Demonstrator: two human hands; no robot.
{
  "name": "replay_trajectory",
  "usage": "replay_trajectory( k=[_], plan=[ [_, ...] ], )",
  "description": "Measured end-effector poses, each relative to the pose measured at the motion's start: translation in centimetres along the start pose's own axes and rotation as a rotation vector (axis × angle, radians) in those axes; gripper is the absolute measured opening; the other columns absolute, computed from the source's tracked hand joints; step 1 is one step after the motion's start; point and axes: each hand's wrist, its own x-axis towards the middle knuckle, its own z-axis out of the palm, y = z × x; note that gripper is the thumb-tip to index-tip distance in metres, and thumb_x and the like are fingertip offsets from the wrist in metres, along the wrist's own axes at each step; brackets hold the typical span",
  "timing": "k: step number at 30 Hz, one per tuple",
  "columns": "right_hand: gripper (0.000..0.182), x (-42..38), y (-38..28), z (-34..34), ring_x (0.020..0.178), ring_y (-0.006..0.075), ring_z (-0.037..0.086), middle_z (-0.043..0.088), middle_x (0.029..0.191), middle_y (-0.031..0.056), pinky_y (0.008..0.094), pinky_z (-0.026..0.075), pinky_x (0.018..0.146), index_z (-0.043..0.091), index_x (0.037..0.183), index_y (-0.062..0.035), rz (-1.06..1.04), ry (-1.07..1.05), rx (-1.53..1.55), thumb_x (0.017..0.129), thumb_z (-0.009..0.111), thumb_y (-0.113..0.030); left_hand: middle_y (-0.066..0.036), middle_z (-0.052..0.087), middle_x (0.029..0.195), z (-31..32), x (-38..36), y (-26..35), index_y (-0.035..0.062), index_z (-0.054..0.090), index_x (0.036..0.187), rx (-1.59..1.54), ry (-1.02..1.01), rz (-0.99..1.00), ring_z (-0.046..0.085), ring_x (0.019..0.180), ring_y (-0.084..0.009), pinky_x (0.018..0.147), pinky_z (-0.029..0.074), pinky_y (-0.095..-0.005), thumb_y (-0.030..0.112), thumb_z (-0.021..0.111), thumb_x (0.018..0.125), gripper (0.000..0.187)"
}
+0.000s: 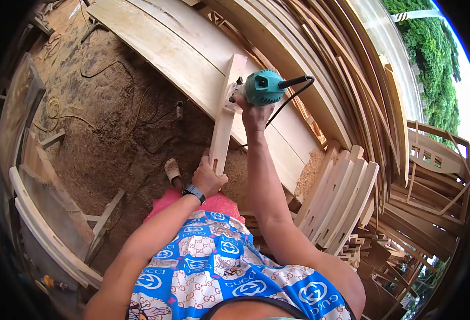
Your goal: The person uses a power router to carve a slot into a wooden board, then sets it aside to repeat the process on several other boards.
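My right hand (pixel 255 113) is closed around a teal trim router (pixel 265 88) with a clear base and a black cord. The router's base rests on a long squared piece of wood (pixel 222 130). That piece slants across the edge of a wide plank bench (pixel 192 61), its far end over the planks and its near end close to my body. My left hand (pixel 209 177), with a watch on the wrist, grips the near end of the wood. A slot (pixel 215 163) shows in the wood beside those fingers. The router's bit is hidden.
Several slotted wooden pieces (pixel 341 194) stand side by side at the right. Long boards (pixel 347 69) are stacked behind the bench. Sawdust covers the ground (pixel 104 101), where cords (pixel 133 114) lie loose. Curved wooden parts (pixel 48 234) lean at the left.
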Motion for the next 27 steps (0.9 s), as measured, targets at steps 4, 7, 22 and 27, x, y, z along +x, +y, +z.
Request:
replay_trajectory(
  k=[4, 7, 22, 27],
  plan=[
    [0.042, 3.1, 0.4, 0.9, 0.088, 0.02, 0.069, 0.073, 0.094, 0.0038, 0.0348, 0.055, 0.086, 0.07, 0.103, -0.0069, 0.055, 0.036, 0.172, 0.064, 0.082, -0.011, -0.036, 0.068, 0.108, -0.6, 0.0, 0.8, -0.0057, 0.042, 0.128, -0.022, -0.084, -0.083, 0.068, 0.102, -0.0502, 0.094, 0.055, -0.0528, 0.031, 0.075, 0.073, 0.074],
    [0.037, 5.4, 0.7, 1.5, 0.085, 0.0181, 0.069, 0.072, 0.092, 0.003, 0.0331, 0.055, 0.083, 0.07, 0.099, -0.0059, 0.021, 0.045, 0.222, 0.063, 0.081, -0.007, -0.036, 0.068, 0.103, -0.6, 0.1, 0.6, -0.0065, 0.044, 0.124, -0.004, -0.07, -0.057, 0.068, 0.1, -0.0505, 0.093, 0.055, -0.0528, 0.032, 0.075, 0.073, 0.071],
    [0.038, 13.8, 3.2, 3.2, 0.081, 0.0192, 0.068, 0.07, 0.087, 0.0022, 0.035, 0.055, 0.078, 0.069, 0.092, -0.0066, -0.007, 0.067, 0.292, 0.057, 0.083, -0.001, -0.036, 0.069, 0.102, -1.0, -0.4, 0.8, -0.0049, 0.046, 0.121, -0.07, -0.075, -0.078, 0.069, 0.097, -0.0508, 0.091, 0.056, -0.0545, 0.032, 0.075, 0.073, 0.067],
    [0.037, 14.9, 3.9, 3.9, 0.08, 0.02, 0.068, 0.071, 0.086, 0.0035, 0.0351, 0.055, 0.079, 0.07, 0.092, -0.0056, 0.017, 0.057, 0.403, 0.058, 0.083, 0.003, -0.034, 0.07, 0.103, -0.8, -0.4, 0.4, -0.0031, 0.046, 0.121, -0.019, -0.028, -0.012, 0.07, 0.098, -0.0487, 0.091, 0.056, -0.053, 0.031, 0.074, 0.074, 0.064]
  ],
)
